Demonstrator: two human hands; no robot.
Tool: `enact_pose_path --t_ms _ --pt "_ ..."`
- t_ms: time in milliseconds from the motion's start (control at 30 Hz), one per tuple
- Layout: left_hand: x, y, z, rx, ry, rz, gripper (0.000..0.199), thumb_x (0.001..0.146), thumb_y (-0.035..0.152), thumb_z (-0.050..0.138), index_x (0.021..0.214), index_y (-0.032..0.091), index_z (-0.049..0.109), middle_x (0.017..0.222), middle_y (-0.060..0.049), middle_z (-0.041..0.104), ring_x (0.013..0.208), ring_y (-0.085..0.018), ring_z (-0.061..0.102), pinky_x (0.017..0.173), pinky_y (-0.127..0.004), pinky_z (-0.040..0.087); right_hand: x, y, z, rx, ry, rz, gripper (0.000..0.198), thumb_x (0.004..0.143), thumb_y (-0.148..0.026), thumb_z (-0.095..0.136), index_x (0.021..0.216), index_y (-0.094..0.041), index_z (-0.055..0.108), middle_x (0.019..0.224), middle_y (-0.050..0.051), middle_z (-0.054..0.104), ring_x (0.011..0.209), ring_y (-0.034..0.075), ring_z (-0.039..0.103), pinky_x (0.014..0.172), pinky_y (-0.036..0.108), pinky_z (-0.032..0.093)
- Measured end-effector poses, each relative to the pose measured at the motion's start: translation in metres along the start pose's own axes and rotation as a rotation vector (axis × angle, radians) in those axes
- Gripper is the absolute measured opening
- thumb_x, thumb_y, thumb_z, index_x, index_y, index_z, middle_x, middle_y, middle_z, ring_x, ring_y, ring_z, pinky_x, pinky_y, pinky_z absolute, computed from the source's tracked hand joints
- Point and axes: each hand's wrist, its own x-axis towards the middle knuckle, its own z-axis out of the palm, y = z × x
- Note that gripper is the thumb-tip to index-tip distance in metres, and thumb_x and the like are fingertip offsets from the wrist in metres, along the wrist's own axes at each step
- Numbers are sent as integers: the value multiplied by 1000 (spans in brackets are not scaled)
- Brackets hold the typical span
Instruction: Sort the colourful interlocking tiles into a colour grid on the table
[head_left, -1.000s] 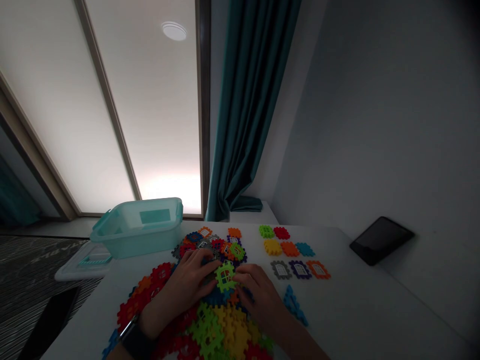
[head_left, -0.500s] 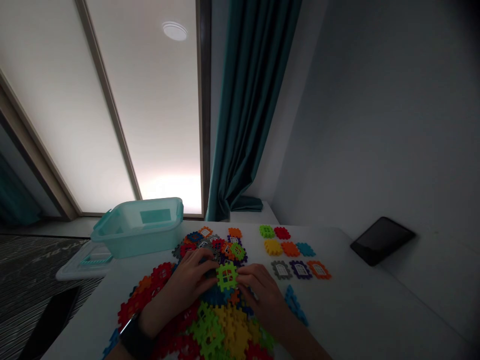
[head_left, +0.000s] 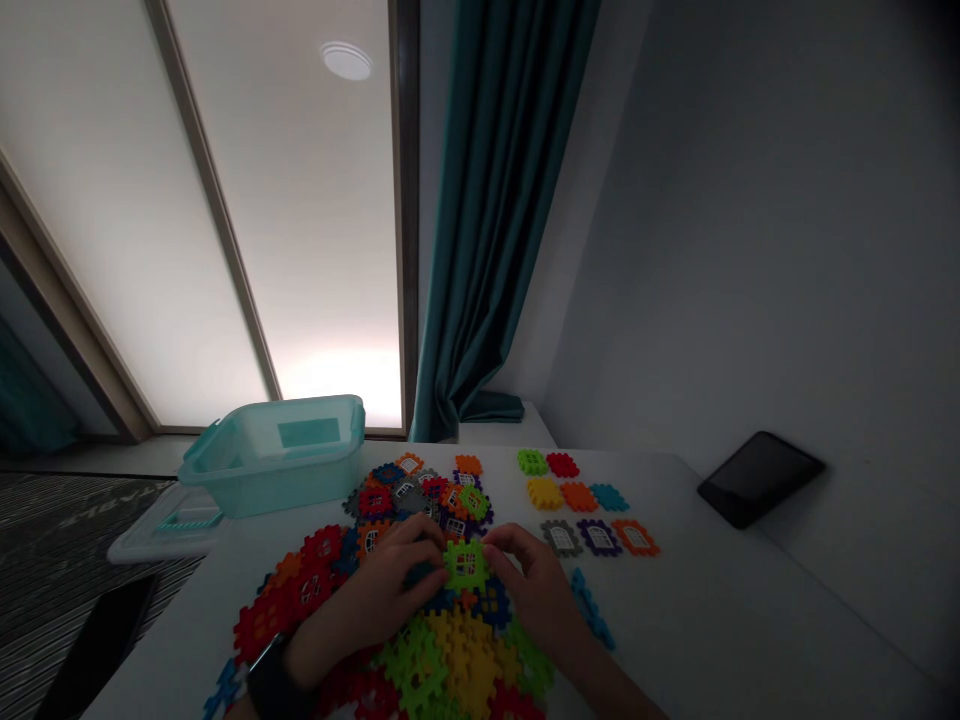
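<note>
Between my two hands, above a pile of toy pieces, is a lime-green square building tile (head_left: 466, 566) with a window grid and notched edges. My left hand (head_left: 390, 580), with a dark watch on the wrist, pinches its left edge. At its right edge are the thumb and fingertips of my right hand (head_left: 529, 575), also closed on it. Beneath lie yellow tiles (head_left: 469, 660), lime-green tiles (head_left: 416, 665) and red tiles (head_left: 277, 615). A blue tile (head_left: 493, 604) shows just under the held one.
Several tiles lie in rows at the right, among them a yellow tile (head_left: 545, 493) and a purple window tile (head_left: 599, 538). A blue tile (head_left: 592, 608) lies beside my right forearm. The teal bin (head_left: 292, 490) stands back left; a black tablet (head_left: 761, 480) lies far right.
The lime-green tile has shifted slightly right and tilted flatter, still between both hands. My right hand has moved slightly right, and its fingers are more bent.
</note>
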Motion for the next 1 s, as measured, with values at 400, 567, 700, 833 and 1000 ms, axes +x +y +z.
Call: enact_pose_path --t_ms 400,567,700,833,1000 --pt "2 7 -1 -70 12 -29 18 95 18 52 78 21 56 106 -5 62 96 -19 64 85 -32 54 3 1 1 131 -97 98 45 89 -63 62 81 -19 67 75 2 66 72 19 62 68 29 50" --pt "1 3 1 -11 56 -47 17 96 23 54 80 21 59 103 -6 63 96 -21 64 83 -33 54 -2 -1 -1 -84 -24 -106 35 100 -51 54 85 -21 65 82 2 68 80 20 65 73 29 52" --pt "1 2 -1 27 83 -60 18 97 30 56 84 21 63 101 -6 64 94 -23 64 83 -35 53 -6 3 2 -261 85 -379 28 105 -38 48 90 -23 66 82 4 68 80 21 64 72 31 53" --pt "1 1 -1 55 84 -65 12 93 31 62 86 21 64 103 -6 65 95 -24 65 83 -36 53 -7 9 2 -392 94 -630 20 106 -25 48 100 -26 66 89 4 69 87 22 64 82 38 55" --pt "0 -4 1 75 113 -61 15 89 31 68 100 22 66 107 -6 66 97 -24 66 83 -36 55 -7 9 -1 -434 46 -732 20 103 -17 49 111 -28 64 97 4 69 93 21 65 98 45 53"
